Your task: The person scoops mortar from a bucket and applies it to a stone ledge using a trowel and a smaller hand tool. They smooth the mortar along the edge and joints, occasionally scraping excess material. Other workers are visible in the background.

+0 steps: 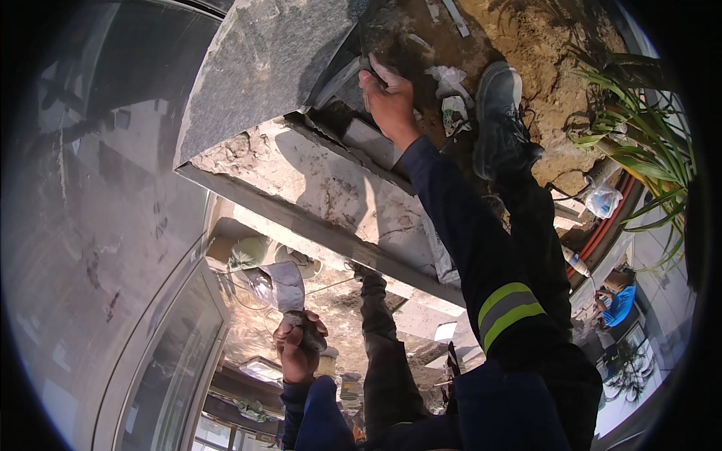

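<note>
My left hand (296, 352), low and left of centre, is closed around a rough grey-brown lump (310, 331) that looks like stone or mortar. Farther up, my right hand (391, 105) reaches to the broken side of a large grey stone slab (278, 68). Its fingers are curled beside a narrow grey strip (338, 81) at the slab's edge; whatever they grip is hidden. Beneath the slab runs a pale, rough mortar ledge (331, 184), with a dark gap and light block pieces under my right wrist.
Shiny dark wall panels (98, 188) stand at left. My shoe (498, 113) rests on brown soil (556, 98) at right, near crumpled plastic (449, 81). Long-leaved plants (647, 135) and orange pipes (613, 214) lie beyond. Buckets (301, 261) sit below the ledge; a person in blue (618, 304) is far right.
</note>
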Tool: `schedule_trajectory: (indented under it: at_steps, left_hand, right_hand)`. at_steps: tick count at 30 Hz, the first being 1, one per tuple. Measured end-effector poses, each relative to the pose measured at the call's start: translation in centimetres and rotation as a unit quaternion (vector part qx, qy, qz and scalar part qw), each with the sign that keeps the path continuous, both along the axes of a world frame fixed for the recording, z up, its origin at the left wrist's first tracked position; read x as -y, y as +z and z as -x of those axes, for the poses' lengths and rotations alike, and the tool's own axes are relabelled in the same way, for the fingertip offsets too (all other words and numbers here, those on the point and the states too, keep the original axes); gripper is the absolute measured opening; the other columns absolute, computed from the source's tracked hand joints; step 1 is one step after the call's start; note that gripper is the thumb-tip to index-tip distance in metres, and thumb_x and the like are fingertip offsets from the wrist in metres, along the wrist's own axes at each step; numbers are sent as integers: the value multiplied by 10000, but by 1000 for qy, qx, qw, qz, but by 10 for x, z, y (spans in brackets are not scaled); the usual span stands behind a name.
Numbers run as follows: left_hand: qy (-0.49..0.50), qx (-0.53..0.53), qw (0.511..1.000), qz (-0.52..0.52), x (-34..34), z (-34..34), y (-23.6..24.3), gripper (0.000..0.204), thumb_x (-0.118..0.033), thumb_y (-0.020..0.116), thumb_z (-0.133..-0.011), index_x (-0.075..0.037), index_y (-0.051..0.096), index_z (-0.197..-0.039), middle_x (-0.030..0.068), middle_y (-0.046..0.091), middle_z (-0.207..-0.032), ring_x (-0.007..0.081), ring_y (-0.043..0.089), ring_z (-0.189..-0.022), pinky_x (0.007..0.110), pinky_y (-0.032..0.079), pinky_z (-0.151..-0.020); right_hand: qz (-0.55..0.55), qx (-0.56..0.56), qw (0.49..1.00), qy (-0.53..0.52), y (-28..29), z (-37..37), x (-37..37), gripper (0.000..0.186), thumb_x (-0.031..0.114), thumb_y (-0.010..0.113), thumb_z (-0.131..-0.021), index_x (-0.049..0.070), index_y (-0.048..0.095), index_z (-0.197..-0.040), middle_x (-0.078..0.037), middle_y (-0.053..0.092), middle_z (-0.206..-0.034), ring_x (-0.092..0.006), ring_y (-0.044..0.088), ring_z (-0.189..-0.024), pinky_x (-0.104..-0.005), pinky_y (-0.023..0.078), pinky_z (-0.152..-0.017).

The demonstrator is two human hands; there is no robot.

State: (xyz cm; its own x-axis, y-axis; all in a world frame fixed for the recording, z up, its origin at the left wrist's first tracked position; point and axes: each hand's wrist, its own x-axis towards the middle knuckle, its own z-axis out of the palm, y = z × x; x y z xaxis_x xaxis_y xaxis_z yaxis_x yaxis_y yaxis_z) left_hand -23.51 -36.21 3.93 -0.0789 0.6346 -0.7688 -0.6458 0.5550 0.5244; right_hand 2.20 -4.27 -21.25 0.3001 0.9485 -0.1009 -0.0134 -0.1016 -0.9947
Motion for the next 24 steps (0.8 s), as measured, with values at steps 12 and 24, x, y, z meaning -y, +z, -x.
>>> schedule_trajectory:
  at_steps: [12, 24]
  left_hand:
    - [-39, -44, 998, 1, 8, 32, 15, 451, -265, 685, -919, 0, 555, -1260, 130, 647, -1046, 249, 663, -842, 388, 577, -693]
    - [26, 19, 999, -18, 14, 17, 9, 311, -187, 644, -931, 44, 598, -1133, 183, 665, -1074, 262, 663, -856, 388, 566, -735]
  right_hand:
    - [65, 110, 991, -46, 53, -39, 6, 400, 205, 690, -971, -18, 659, -1302, -186, 706, -1102, -240, 648, -974, -339, 501, -847]
    - [-11, 450, 893, 10, 102, -91, -77, 384, 305, 688, -902, 23, 749, -1157, -254, 726, -1067, -408, 693, -1019, -467, 544, -922]
